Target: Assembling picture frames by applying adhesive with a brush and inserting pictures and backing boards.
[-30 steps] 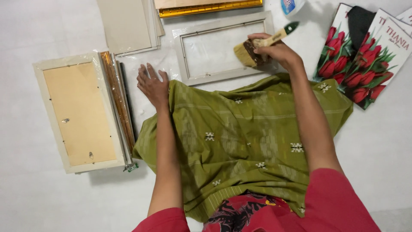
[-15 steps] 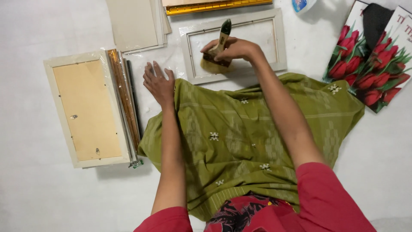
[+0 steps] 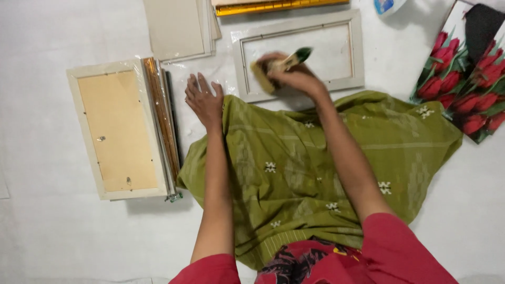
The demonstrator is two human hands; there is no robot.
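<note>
My right hand (image 3: 294,76) grips a paintbrush (image 3: 279,66) with a green handle and tan bristles. The bristles press on the lower left part of a white picture frame (image 3: 357,50) lying flat on the white floor. My left hand (image 3: 204,100) rests flat, fingers spread, on clear plastic wrap just left of the frame and at the edge of the green cloth (image 3: 294,173) over my lap.
A wrapped frame lying face down (image 3: 118,129) sits at the left with thin wooden strips (image 3: 160,121) beside it. Beige boards (image 3: 179,26) and a gold frame edge (image 3: 279,6) lie at the top. Prints of red tulips (image 3: 463,89) are at the right.
My right hand has swept the brush leftward across the white frame, from its right side to its lower left. The left hand stays planted in the same spot.
</note>
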